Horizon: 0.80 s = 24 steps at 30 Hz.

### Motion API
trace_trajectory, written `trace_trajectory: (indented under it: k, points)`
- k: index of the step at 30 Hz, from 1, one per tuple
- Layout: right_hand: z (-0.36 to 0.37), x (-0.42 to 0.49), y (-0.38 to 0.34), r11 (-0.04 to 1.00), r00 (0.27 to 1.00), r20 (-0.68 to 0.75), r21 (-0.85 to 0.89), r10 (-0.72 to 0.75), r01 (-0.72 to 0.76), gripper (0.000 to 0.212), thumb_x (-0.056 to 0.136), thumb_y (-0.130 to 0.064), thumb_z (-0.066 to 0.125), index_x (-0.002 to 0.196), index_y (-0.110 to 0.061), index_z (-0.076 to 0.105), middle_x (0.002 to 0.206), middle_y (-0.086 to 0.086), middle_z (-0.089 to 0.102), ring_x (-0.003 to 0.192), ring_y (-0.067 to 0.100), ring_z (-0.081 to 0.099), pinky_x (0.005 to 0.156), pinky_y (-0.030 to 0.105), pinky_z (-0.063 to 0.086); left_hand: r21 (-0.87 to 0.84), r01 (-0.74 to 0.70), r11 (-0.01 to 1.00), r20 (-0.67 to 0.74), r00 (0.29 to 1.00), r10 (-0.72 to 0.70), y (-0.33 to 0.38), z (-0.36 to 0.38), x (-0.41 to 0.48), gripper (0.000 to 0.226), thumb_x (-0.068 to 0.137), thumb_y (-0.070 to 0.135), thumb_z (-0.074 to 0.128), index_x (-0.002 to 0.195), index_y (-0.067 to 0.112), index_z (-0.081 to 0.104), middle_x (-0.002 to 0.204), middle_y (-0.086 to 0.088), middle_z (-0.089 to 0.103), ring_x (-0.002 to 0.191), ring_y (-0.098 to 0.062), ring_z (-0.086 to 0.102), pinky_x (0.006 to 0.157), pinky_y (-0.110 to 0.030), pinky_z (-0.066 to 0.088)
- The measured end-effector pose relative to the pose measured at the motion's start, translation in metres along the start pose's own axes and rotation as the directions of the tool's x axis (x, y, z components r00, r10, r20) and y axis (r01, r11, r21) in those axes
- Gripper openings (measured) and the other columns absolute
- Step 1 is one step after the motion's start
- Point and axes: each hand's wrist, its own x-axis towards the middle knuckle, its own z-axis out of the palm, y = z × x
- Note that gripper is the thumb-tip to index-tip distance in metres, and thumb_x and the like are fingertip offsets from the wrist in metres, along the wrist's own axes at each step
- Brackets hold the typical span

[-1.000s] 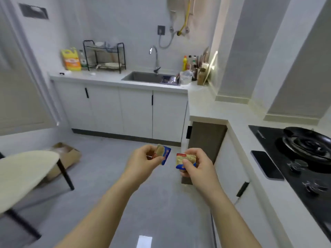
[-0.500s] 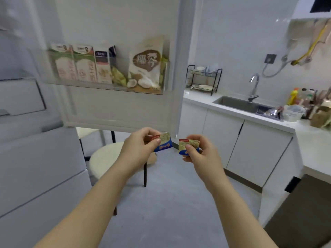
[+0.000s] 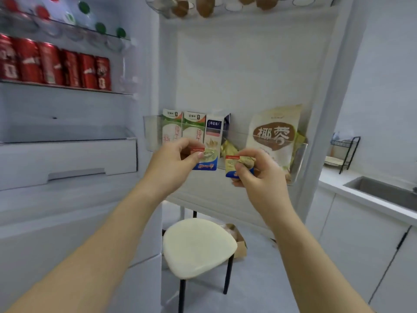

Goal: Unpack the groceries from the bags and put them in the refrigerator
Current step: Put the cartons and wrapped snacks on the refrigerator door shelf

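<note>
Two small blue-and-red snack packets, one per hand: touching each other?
Apart. Head view: left hand pinches the left blue-and-red packet, right hand the right blue-and-red packet; a strip of clear door bin shows between their edges.

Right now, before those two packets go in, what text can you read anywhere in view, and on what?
"椰蓉": large pouch in the door bin.
"0": top of each of the two green-and-white cartons; the rest blurred.
Dark-blue-labelled carton: characters blurred.
Red cans: white print blurred.
Left packet in the left hand, right packet in the right hand: red strips and blue script too small to read.
</note>
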Motion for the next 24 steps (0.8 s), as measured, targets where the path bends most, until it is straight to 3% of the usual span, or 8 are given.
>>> trace_trajectory:
  k: [4,8,13,18,20,24]
  points:
    - [0.019,0.041,-0.012,0.991,0.992,0.014,-0.027,-0.128,0.128,0.020,0.089,-0.010,0.059,0.093,-0.030,0.057,0.082,-0.019,0.060,0.081,0.014,0.065,0.071,0.038,0.057,0.026,-0.049,0.998,-0.111,0.992,0.051,0.001,-0.019,0.039,0.012,0.091,0.016,0.059,0.091,0.028,0.062,0.094,0.007,0.067,0.094,-0.010,0.063,0.080,-0.027,0.053]
    - [0.031,0.081,-0.023,0.975,0.977,0.026,-0.063,-0.213,0.214,0.031,0.091,-0.014,0.058,0.080,-0.041,0.047,0.082,-0.017,0.061,0.081,0.005,0.065,0.060,0.026,0.056,0.007,-0.065,0.998,-0.148,0.987,0.066,-0.004,-0.033,0.074,0.008,0.091,0.019,0.059,0.096,0.024,0.061,0.093,0.004,0.068,0.096,-0.015,0.064,0.079,-0.038,0.056]
    - [0.046,0.129,-0.038,0.970,0.978,0.088,-0.144,-0.187,0.198,0.023,0.093,-0.021,0.055,0.079,-0.036,0.044,0.084,-0.010,0.062,0.069,0.007,0.064,0.050,0.034,0.056,-0.025,-0.156,0.987,-0.206,0.967,0.148,-0.009,-0.054,0.114,0.013,0.091,0.019,0.058,0.088,0.031,0.057,0.089,0.008,0.065,0.085,-0.009,0.064,0.061,-0.023,0.052]
    - [0.067,0.162,-0.035,0.956,0.987,0.137,-0.266,-0.090,0.124,0.021,0.093,-0.024,0.054,0.077,-0.032,0.043,0.084,-0.008,0.063,0.065,0.004,0.062,0.041,0.020,0.043,-0.001,-0.100,0.995,-0.143,0.985,0.099,-0.024,-0.070,0.152,0.009,0.090,0.021,0.060,0.085,0.028,0.057,0.089,0.005,0.068,0.078,-0.008,0.066,0.061,-0.026,0.055]
    - [0.075,0.170,-0.034,0.950,0.984,0.165,-0.294,-0.060,0.107,0.021,0.092,-0.023,0.057,0.076,-0.030,0.045,0.086,0.001,0.067,0.072,0.012,0.066,0.045,0.025,0.045,0.028,-0.078,0.997,-0.086,0.993,0.080,-0.030,-0.074,0.166,0.010,0.089,0.023,0.061,0.082,0.028,0.057,0.085,0.006,0.069,0.077,-0.007,0.066,0.063,-0.029,0.056]
    - [0.089,0.182,-0.031,0.956,0.991,0.133,-0.291,0.011,0.028,0.021,0.089,-0.019,0.062,0.075,-0.028,0.049,0.086,0.011,0.068,0.078,0.025,0.070,0.068,0.048,0.058,0.095,-0.059,0.994,0.081,0.995,0.052,-0.045,-0.081,0.191,0.010,0.087,0.025,0.064,0.081,0.028,0.057,0.087,0.006,0.069,0.080,-0.008,0.065,0.064,-0.031,0.056]
